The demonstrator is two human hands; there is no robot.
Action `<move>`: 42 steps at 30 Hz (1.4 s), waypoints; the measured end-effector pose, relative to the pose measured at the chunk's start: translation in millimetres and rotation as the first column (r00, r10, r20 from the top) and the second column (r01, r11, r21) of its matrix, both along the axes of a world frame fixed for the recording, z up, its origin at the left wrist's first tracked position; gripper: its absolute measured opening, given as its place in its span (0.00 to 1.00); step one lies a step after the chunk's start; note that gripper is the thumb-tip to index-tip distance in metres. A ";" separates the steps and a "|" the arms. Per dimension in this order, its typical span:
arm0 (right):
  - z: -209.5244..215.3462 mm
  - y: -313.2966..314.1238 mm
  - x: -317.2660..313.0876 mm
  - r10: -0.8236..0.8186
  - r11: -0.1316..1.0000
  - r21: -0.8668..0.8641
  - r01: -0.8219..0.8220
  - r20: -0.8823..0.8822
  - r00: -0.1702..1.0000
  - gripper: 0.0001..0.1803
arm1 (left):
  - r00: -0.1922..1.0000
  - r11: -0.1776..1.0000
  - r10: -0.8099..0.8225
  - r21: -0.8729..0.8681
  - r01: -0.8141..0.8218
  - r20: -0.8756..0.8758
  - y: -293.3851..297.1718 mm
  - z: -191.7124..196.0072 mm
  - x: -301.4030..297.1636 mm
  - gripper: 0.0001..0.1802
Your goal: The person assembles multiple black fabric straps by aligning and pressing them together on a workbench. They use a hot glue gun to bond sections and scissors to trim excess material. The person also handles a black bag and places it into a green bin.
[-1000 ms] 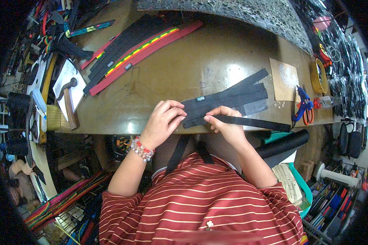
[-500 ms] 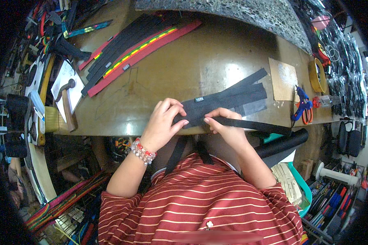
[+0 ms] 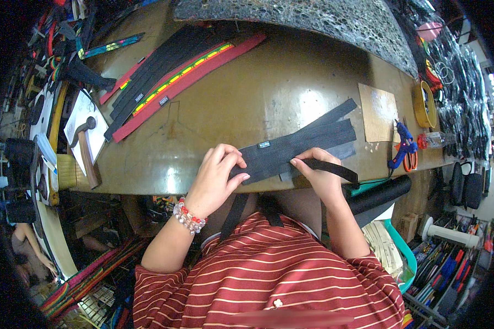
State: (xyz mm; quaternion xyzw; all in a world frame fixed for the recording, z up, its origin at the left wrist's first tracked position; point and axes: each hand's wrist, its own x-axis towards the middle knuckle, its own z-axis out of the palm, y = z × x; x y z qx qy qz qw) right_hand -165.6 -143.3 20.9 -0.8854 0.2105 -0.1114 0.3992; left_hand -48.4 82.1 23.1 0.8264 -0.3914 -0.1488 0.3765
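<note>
A wide black fabric strip (image 3: 296, 148) with a small label lies near the front edge of the brown worktable (image 3: 247, 104), on top of other dark strips. My left hand (image 3: 217, 175) presses down on its left end with the fingers spread and bent. My right hand (image 3: 315, 172) pinches a narrow black strap (image 3: 335, 169) against the strip's lower edge; the strap runs off to the right. A beaded bracelet sits on my left wrist.
Long black, red and striped bands (image 3: 175, 77) lie at the back left. A hammer (image 3: 85, 151) rests on white paper at the left. At the right are a brown card (image 3: 379, 112), a blue glue gun (image 3: 403, 145), orange scissors and a yellow roll (image 3: 422, 104).
My left hand has slid slightly along the strip's left end and my right hand has kept its pinch on the strap; the strips have barely shifted.
</note>
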 end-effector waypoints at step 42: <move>16.2 -58.4 -13.4 -0.180 0.982 0.027 0.187 -0.172 0.969 0.09 | 0.982 1.000 -0.005 -0.027 0.010 0.191 -58.9 -2.5 -14.4 0.07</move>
